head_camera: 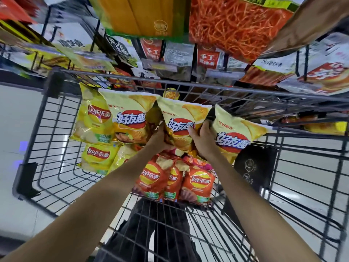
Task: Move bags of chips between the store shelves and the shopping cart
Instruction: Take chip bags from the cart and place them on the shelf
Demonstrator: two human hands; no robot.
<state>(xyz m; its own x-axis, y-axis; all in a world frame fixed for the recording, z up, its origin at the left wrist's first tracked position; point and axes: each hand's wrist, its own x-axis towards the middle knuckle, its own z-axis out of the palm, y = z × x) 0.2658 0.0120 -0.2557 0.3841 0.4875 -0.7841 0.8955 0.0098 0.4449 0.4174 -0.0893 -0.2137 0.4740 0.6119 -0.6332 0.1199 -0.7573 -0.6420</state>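
From the head camera, both bare arms reach forward over the wire shopping cart (45, 129). The left hand (160, 138) is closed on the lower left edge of a pale yellow chip bag (181, 121) with blue lettering on a red oval, its fingers curled around the bag's bottom corner. The right hand (203, 138) grips the same bag's lower right side, thumb lying across the front of the pack; its fingers are hidden behind the bag, between it and a third bag of the same kind (234, 135) just to the right. Whether the right hand also pinches that right-hand bag cannot be told. The held bag stands upright between the two hands, its top edge reaching toward the cart's far rim.

Just left of it, touching, stands another matching pale yellow bag (130, 120), and farther left two yellow Lay's bags (94, 121), one above the other. Below the hands, on the cart's floor, three orange Lay's bags (200, 184) lie side by side, overlapping. A round yellow lid (171, 93) peeks above the held bag.

Beyond the cart, store shelves (170, 59) hold blurred snack packs, with a large orange-red pack (236, 27) hanging at the top. The person's dark trousers (160, 233) show through the cart's mesh.
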